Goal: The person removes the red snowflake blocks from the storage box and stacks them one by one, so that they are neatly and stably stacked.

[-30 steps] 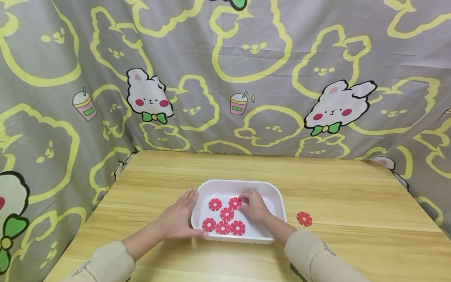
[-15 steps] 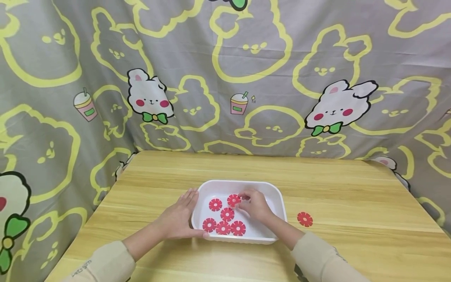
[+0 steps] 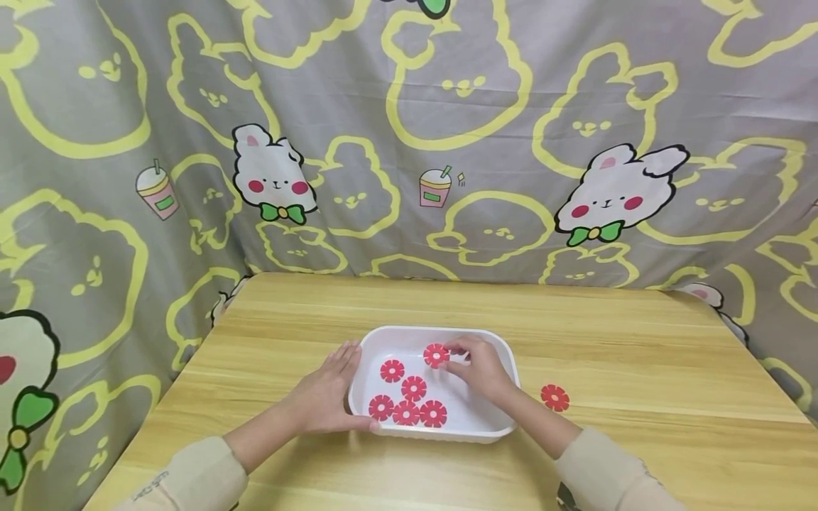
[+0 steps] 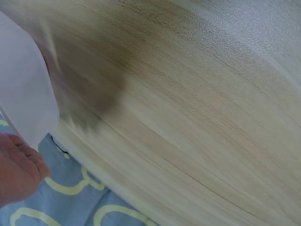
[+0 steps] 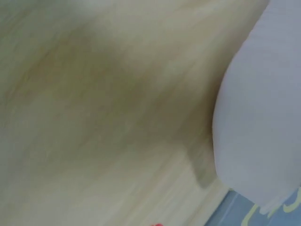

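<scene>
A white plastic tub (image 3: 473, 428) stands on the table, with several red notched interlocking discs (image 3: 413, 388) lying flat inside. My left hand (image 3: 327, 397) rests against its left end, fingers straight along the wall and thumb stretched along the front rim. In the left wrist view that hand (image 4: 19, 169) shows at the lower left beside the tub wall (image 4: 26, 84). Over the tub's right half, my right hand (image 3: 482, 369) pinches a red interlocking disc (image 3: 437, 355) at its right edge. The right wrist view shows the tub wall (image 5: 258, 108); the right hand is out of sight there.
One loose red disc (image 3: 554, 398) lies on the wooden table (image 3: 639, 355) to the right of the tub. A grey curtain with cartoon animals (image 3: 358, 142) hangs behind the table and along both sides.
My right hand has moved the pinched disc a little up and to the right, away from the disc in the middle. The left hand and the tub have stayed in place.
</scene>
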`<state>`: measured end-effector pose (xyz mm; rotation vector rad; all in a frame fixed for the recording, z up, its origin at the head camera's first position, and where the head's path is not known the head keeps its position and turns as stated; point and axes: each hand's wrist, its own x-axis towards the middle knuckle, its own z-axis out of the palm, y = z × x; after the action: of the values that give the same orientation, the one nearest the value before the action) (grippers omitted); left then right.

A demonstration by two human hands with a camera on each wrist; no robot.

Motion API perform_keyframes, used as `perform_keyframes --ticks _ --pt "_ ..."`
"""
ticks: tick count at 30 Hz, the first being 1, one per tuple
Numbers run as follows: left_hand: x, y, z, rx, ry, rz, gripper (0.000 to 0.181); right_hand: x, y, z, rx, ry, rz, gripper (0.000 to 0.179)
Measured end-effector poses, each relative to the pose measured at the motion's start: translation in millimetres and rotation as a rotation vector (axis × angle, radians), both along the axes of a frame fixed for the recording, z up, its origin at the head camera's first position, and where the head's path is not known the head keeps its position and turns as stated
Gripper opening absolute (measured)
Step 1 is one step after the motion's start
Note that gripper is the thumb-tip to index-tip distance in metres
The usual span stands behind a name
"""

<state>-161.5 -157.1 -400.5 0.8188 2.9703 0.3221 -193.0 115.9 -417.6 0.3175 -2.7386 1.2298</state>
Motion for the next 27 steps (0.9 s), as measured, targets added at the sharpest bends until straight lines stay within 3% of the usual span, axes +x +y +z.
perform_keyframes --ticks 7,14,27 --pt "0.1 0.2 0.4 -0.003 -0.01 -0.002 0.118 5.3 15.5 6.6 0.001 0.122 0.017 0.029" --pt "-0.8 0.7 -0.4 0.0 -0.012 0.001 0.118 11.0 30.0 9.4 0.013 0.152 -0.015 0.032" --pt "-0.5 0.4 0.4 -0.004 -0.004 -0.006 0.118 22.2 57.7 4.2 0.008 0.364 -0.097 0.033"
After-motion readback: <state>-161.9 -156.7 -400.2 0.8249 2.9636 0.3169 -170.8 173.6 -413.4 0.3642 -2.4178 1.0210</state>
